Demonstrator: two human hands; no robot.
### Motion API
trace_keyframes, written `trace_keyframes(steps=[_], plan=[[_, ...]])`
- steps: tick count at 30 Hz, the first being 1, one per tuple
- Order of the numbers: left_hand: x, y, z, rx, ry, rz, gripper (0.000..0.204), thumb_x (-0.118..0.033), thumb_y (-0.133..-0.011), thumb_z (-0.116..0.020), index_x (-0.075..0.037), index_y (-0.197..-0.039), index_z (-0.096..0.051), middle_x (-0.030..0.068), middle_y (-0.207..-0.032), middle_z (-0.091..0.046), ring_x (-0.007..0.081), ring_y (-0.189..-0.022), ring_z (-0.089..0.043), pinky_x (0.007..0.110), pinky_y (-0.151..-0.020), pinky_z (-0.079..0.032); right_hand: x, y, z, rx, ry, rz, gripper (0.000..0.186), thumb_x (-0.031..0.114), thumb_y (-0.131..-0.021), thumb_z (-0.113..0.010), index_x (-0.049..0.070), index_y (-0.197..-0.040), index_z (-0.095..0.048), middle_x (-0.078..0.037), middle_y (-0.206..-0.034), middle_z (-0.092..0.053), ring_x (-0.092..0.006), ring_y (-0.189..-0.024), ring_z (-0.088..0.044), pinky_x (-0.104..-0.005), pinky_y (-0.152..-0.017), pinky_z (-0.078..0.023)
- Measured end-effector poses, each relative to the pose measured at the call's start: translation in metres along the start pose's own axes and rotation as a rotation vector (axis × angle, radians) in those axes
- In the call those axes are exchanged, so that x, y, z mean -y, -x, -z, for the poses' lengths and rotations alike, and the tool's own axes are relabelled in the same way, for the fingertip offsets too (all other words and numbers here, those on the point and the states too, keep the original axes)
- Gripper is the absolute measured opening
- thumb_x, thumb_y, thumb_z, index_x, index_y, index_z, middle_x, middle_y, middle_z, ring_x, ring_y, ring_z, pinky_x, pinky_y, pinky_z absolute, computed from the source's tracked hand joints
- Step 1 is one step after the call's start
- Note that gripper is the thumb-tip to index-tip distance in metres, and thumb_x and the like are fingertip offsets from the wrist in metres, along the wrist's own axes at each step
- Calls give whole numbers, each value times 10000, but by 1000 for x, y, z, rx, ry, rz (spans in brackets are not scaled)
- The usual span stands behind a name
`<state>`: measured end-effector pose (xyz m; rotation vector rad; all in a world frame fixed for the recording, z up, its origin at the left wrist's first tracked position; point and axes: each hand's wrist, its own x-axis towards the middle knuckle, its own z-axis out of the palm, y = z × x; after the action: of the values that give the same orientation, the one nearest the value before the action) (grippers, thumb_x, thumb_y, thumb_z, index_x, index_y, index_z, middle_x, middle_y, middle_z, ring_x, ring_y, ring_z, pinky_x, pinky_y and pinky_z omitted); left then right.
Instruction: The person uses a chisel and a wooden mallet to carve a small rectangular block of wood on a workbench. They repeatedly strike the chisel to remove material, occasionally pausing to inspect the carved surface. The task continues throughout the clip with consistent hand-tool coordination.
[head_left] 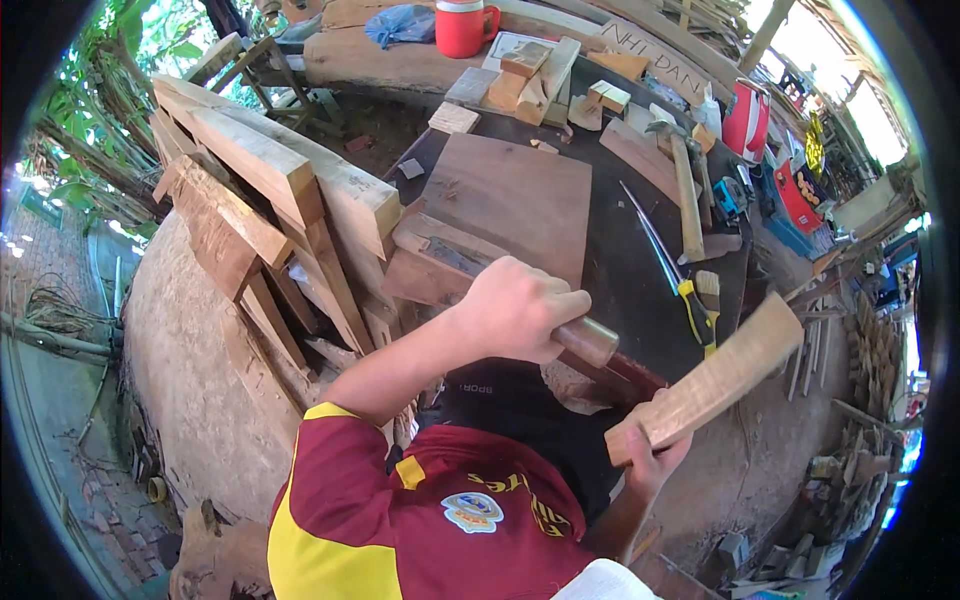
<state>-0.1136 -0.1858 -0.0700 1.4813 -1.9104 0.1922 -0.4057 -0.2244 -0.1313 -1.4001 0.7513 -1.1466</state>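
Seen nearest: right hand (pixel 655 460), fingers and thumb closed around the lower end of a pale block (pixel 715 375), raised obliquely beside the table (pixel 640 330). Just ahead and to the left: left hand (pixel 525 310), a closed fist around a round handle (pixel 590 342), its butt protruding toward the right hand. Beyond the fist, a grey metal strip (pixel 455 257) over a brown blank (pixel 425 275); cannot tell whether joined to the handle. Next, a wide board (pixel 520 195), flat on the table, near end partly hidden by the blank.

Found to the right on the table: a yellow-handled tool (pixel 694 305) with a long pointed blade, a brush (pixel 708 288) beside it, then a hammer (pixel 688 195). Stacked close along the left side, restricting access there: heavy beams (pixel 260 150). Offcuts (pixel 525 60) crowded at the far edge.

Containers, past the table to the right: blue crate (pixel 785 215), with a red panel (pixel 806 195) at its top; cannot make out further contents. Farther, a red-and-white jug (pixel 745 120); interior hidden. Farthest, on a log (pixel 350 58): red mug (pixel 462 35) and crumpled blue bag (pixel 398 27), contents of both not visible.
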Motion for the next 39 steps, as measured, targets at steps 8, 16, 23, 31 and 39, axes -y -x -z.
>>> trace_keyframes(steps=[8, 16, 23, 31, 39], plan=[[-1, -11, 0, -16, -14, 14, 233, -170, -552, -686, -107, -736, -556, 45, -598, -535, 259, -547, -587, 384, -465, -437, -9, 18, -9, -171, 75, 178, 856, 42, -692, -761, -33, -1379, -255, -155, -1208, -489, -230, -1063, -532, -387, -955, -424], [0, -16, -2, -70, -66, 59, 250, -176, -555, -691, -112, -771, -581, 46, -627, -578, 253, -591, -627, 384, -501, -484, 3, 7, -14, -518, 266, 242, 831, 26, -761, -736, -49, -1433, -253, -187, -1290, -458, -275, -1161, -498, -401, -986, -439], [2, -12, -5, -80, -42, 72, 255, -186, -541, -703, -118, -753, -577, 35, -623, -554, 242, -581, -610, 378, -494, -471, 15, 0, -28, -755, 143, 179, 771, 6, -788, -718, -16, -1427, -288, -200, -1266, -497, -297, -1076, -559, -416, -897, -524], [12, -8, -5, -23, -116, 120, 288, -219, -539, -731, -117, -747, -560, 34, -635, -556, 244, -597, -618, 382, -500, -475, 8, 12, -83, 47, 670, 286, 804, 25, -701, -664, -114, -1393, -279, -278, -1285, -457, -327, -1154, -525, -378, -1014, -411], [6, -1, -2, 64, -137, 86, 297, -255, -565, -741, -114, -774, -585, 56, -672, -610, 263, -643, -653, 394, -538, -502, 2, 22, -80, -510, 378, 224, 816, 2, -775, -695, -103, -1430, -219, -255, -1363, -408, -339, -1236, -451, -432, -1034, -379]])
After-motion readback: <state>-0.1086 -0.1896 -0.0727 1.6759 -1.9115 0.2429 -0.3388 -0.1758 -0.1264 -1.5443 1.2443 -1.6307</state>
